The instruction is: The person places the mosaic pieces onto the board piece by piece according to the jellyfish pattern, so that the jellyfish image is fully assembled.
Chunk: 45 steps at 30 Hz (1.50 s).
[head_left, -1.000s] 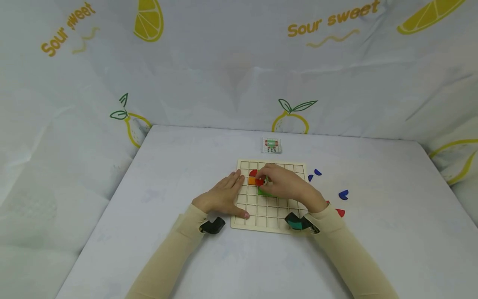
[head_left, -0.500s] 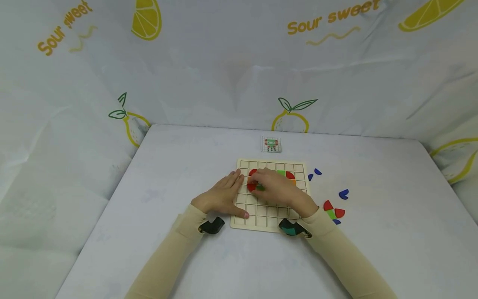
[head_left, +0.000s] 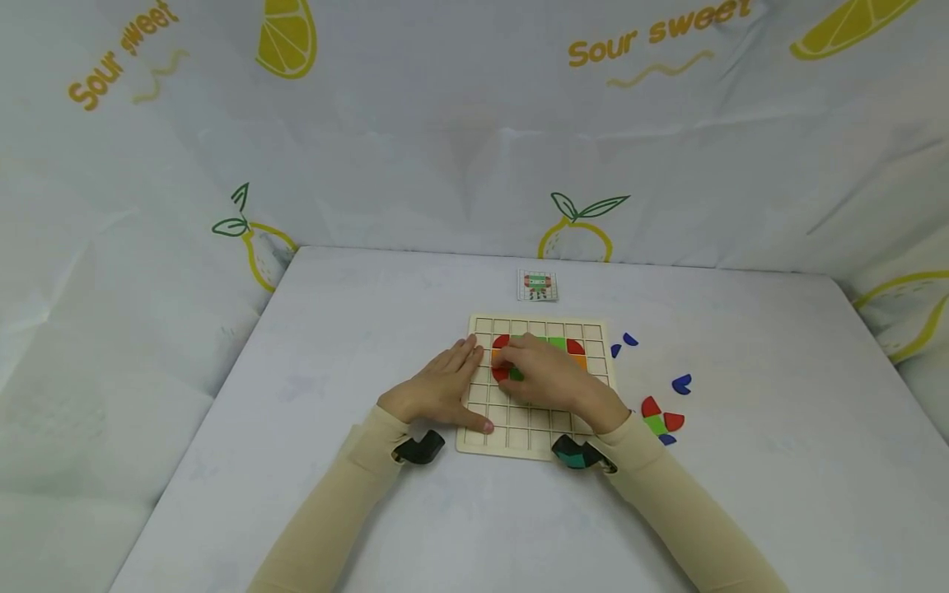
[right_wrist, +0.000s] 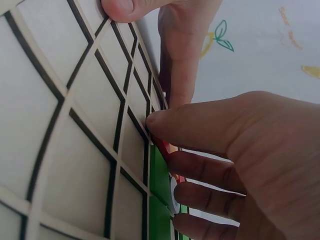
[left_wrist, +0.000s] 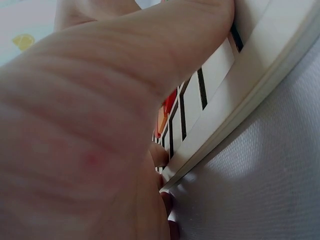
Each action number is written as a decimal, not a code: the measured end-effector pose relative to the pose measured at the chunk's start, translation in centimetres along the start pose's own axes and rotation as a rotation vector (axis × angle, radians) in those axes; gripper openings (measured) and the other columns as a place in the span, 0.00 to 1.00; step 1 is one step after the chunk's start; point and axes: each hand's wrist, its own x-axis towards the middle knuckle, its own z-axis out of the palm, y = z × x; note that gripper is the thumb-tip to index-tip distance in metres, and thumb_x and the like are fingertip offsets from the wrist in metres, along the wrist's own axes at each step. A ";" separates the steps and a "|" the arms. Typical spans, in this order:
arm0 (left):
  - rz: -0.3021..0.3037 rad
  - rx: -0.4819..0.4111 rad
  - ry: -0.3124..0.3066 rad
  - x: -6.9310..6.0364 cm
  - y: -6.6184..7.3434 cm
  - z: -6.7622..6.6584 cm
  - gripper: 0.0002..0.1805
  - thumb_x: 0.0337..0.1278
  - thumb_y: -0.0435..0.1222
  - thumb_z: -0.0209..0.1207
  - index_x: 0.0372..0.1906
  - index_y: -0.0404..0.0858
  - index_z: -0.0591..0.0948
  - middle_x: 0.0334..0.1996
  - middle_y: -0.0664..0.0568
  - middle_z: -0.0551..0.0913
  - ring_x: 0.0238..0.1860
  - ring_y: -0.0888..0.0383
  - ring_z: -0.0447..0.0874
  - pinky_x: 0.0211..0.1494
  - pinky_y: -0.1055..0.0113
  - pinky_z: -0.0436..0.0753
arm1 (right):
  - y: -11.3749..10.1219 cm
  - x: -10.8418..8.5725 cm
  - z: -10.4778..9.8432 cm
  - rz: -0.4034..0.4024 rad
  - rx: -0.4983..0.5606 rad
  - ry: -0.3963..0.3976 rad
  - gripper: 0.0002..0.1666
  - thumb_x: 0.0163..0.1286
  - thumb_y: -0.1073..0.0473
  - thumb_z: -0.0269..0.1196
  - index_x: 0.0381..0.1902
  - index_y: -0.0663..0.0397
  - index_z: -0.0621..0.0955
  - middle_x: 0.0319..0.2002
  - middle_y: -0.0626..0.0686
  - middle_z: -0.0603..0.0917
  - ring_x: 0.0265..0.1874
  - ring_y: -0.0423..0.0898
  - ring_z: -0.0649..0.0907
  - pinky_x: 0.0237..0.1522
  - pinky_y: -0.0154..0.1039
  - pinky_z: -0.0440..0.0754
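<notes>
A pale wooden grid board (head_left: pixel 511 441) lies on the table. My left hand (head_left: pixel 439 387) rests spread on its left edge, thumb on the near part. Over the upper-left cells, my right hand (head_left: pixel 556 375) pinches a red quarter-circle piece (head_left: pixel 500 375) with thumb and forefinger; the piece sits at a cell below an orange piece. In the right wrist view the other fingers curl close above green pieces (right_wrist: pixel 159 172). Another red piece (head_left: pixel 501 341) is at the top left of the pattern, and a red one (head_left: pixel 575 347) at the right. My right hand hides the pattern's middle.
A small picture card (head_left: pixel 537 286) lies beyond the board. To the right are loose blue pieces (head_left: pixel 682 384), two red pieces (head_left: pixel 674 422) and a green piece (head_left: pixel 656 424). A white printed cloth (head_left: pixel 474 165) stands behind the table.
My right hand has moved left and slightly nearer with the red piece, bringing it down to a cell below the orange piece. My left hand has stayed on the board.
</notes>
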 end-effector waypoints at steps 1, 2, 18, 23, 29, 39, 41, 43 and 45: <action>-0.002 0.001 -0.001 0.0 0.0 0.0 0.68 0.51 0.67 0.66 0.82 0.38 0.40 0.83 0.48 0.29 0.84 0.50 0.27 0.86 0.52 0.41 | 0.0 0.0 0.0 0.000 0.001 -0.001 0.15 0.68 0.53 0.69 0.51 0.49 0.86 0.46 0.46 0.85 0.46 0.46 0.79 0.52 0.44 0.81; -0.002 0.001 -0.001 -0.1 0.0 0.0 0.68 0.51 0.67 0.66 0.82 0.38 0.40 0.83 0.48 0.29 0.84 0.50 0.27 0.86 0.52 0.41 | 0.0 0.0 -0.1 0.001 0.001 -0.002 0.15 0.68 0.53 0.68 0.51 0.48 0.86 0.46 0.46 0.85 0.45 0.46 0.79 0.52 0.44 0.81; 0.005 -0.011 0.005 -0.2 -0.1 -0.2 0.68 0.52 0.66 0.66 0.82 0.38 0.40 0.83 0.47 0.29 0.84 0.50 0.28 0.86 0.52 0.41 | -0.1 0.2 0.0 -0.010 0.000 0.001 0.13 0.68 0.55 0.69 0.49 0.49 0.87 0.49 0.48 0.86 0.48 0.47 0.79 0.55 0.46 0.80; 0.004 -0.012 0.008 -0.3 0.0 -0.2 0.67 0.52 0.65 0.67 0.82 0.37 0.41 0.83 0.48 0.30 0.84 0.50 0.28 0.86 0.51 0.42 | -0.1 0.3 0.2 -0.018 -0.013 0.019 0.13 0.68 0.53 0.69 0.48 0.49 0.87 0.47 0.48 0.87 0.47 0.47 0.79 0.52 0.44 0.80; 0.003 -0.008 0.010 -0.3 0.0 -0.3 0.67 0.52 0.65 0.66 0.82 0.38 0.41 0.83 0.48 0.30 0.84 0.50 0.28 0.86 0.51 0.42 | 0.0 0.3 0.3 -0.024 -0.030 0.057 0.12 0.67 0.55 0.69 0.46 0.51 0.87 0.44 0.49 0.87 0.43 0.48 0.78 0.48 0.44 0.80; 0.010 -0.003 0.015 -0.1 0.1 -0.3 0.67 0.51 0.65 0.66 0.82 0.37 0.41 0.84 0.47 0.31 0.84 0.49 0.29 0.86 0.52 0.43 | 0.6 0.1 -0.3 0.023 0.022 0.045 0.14 0.68 0.52 0.67 0.50 0.50 0.85 0.45 0.47 0.86 0.45 0.47 0.78 0.49 0.43 0.80; 0.008 -0.001 0.014 -0.1 0.1 -0.3 0.68 0.51 0.65 0.66 0.82 0.37 0.41 0.84 0.46 0.31 0.84 0.49 0.29 0.86 0.52 0.43 | 0.8 -0.1 -0.7 0.036 0.037 0.049 0.14 0.69 0.52 0.66 0.49 0.50 0.85 0.44 0.47 0.86 0.46 0.47 0.79 0.49 0.43 0.80; 0.004 0.001 0.011 0.0 0.1 -0.2 0.68 0.51 0.66 0.67 0.82 0.37 0.41 0.84 0.46 0.31 0.84 0.49 0.29 0.86 0.52 0.43 | 1.1 -0.2 -1.1 0.051 0.056 0.053 0.15 0.70 0.52 0.66 0.50 0.50 0.85 0.43 0.48 0.85 0.46 0.47 0.79 0.49 0.44 0.81; 0.001 0.002 0.011 0.1 0.1 -0.1 0.68 0.50 0.66 0.67 0.82 0.37 0.41 0.84 0.46 0.31 0.84 0.49 0.30 0.86 0.52 0.43 | 1.3 -0.4 -1.7 0.059 0.078 0.062 0.17 0.70 0.51 0.66 0.52 0.52 0.85 0.43 0.49 0.85 0.45 0.47 0.79 0.48 0.45 0.82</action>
